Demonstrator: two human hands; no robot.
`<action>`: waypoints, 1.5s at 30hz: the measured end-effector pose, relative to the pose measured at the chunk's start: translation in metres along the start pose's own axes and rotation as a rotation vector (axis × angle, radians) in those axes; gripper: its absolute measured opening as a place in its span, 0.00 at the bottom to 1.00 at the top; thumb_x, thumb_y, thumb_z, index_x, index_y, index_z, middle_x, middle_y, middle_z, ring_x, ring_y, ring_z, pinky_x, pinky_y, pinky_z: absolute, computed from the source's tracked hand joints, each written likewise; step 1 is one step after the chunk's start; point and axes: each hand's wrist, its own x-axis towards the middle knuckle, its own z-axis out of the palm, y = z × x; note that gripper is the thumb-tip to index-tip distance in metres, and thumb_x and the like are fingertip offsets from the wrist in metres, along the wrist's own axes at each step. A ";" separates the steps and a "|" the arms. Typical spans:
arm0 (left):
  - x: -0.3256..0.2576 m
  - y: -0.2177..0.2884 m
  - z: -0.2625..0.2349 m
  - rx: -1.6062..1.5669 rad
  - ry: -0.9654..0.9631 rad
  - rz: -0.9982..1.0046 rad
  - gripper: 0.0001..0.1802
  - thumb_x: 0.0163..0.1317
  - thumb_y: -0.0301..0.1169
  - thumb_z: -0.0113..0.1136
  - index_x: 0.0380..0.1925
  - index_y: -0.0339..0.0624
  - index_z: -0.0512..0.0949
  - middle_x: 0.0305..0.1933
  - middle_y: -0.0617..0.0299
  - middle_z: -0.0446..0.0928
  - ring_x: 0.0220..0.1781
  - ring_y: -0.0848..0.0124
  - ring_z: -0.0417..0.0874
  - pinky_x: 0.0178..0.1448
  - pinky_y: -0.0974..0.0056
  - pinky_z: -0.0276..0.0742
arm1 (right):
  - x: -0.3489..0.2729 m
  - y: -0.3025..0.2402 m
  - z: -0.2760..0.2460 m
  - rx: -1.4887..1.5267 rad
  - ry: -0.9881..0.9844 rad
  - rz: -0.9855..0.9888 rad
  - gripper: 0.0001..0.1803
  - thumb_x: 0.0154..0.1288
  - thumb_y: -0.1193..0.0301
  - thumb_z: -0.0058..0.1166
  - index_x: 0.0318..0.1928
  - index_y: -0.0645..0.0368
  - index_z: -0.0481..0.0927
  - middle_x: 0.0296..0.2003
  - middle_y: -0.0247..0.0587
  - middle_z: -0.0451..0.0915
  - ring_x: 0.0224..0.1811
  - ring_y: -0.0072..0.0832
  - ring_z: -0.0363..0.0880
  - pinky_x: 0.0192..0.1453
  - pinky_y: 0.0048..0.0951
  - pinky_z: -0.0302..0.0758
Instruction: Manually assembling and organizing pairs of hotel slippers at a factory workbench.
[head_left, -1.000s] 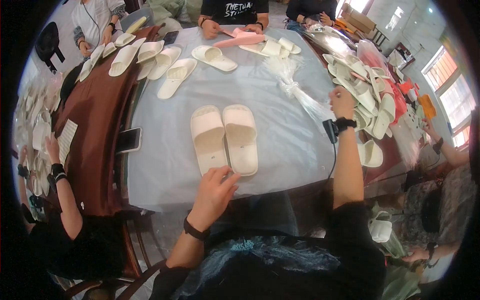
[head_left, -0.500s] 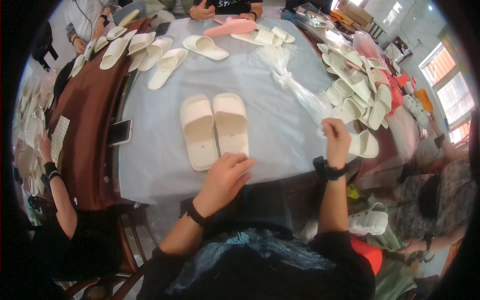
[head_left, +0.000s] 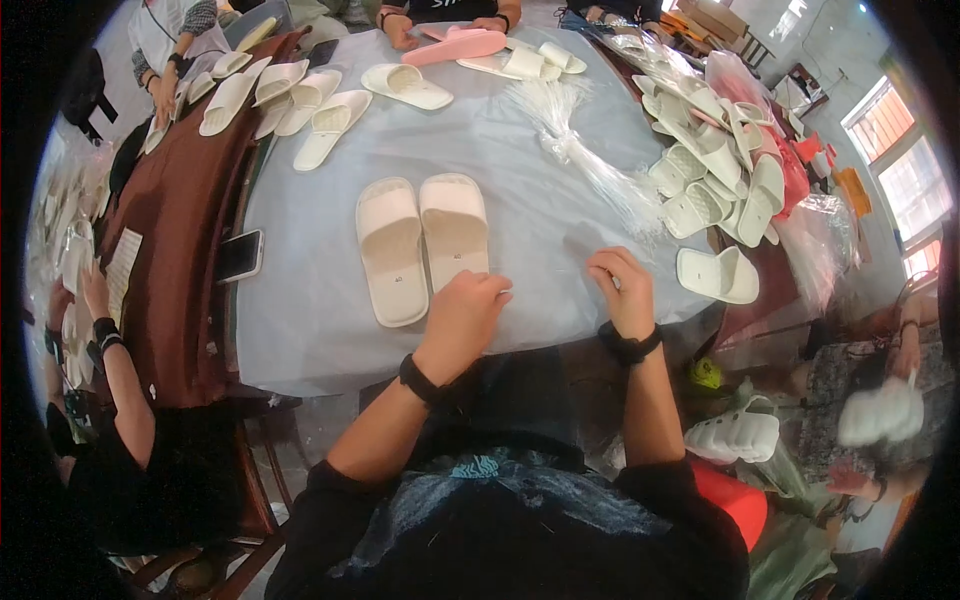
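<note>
While the left hand (head_left: 465,318) and right hand (head_left: 629,295) are looking curled, bumping could be turning the half-covered slipper (head_left: 455,215); holding anything — I can't tell.

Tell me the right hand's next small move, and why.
Probably ease the right hand toward the left hand: they are apart, both loosely curled, and in this view the left hand covers the heel of one white slipper, while the right is over the pale table cover. Whether either holds anything is unclear.
</note>
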 end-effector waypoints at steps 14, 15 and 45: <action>-0.031 -0.013 -0.047 -0.358 0.030 -0.260 0.08 0.66 0.26 0.57 0.37 0.31 0.82 0.22 0.59 0.78 0.25 0.75 0.79 0.32 0.70 0.74 | 0.033 0.041 -0.012 -0.234 -0.134 0.057 0.29 0.49 0.86 0.58 0.54 0.51 0.79 0.58 0.44 0.76 0.46 0.41 0.80 0.46 0.34 0.79; -0.032 -0.013 -0.049 -0.397 0.034 -0.269 0.09 0.67 0.26 0.57 0.37 0.32 0.82 0.22 0.61 0.78 0.26 0.76 0.78 0.32 0.71 0.74 | 0.041 0.050 -0.014 -0.235 -0.134 0.057 0.29 0.49 0.86 0.58 0.54 0.51 0.79 0.58 0.44 0.76 0.46 0.41 0.80 0.46 0.34 0.79; -0.112 -0.034 -0.149 -0.487 0.047 -0.471 0.08 0.63 0.23 0.56 0.34 0.32 0.83 0.27 0.58 0.81 0.32 0.72 0.81 0.40 0.68 0.75 | 0.047 -0.102 0.041 0.243 -0.316 -0.034 0.22 0.57 0.80 0.60 0.54 0.55 0.80 0.54 0.43 0.76 0.41 0.33 0.79 0.42 0.28 0.77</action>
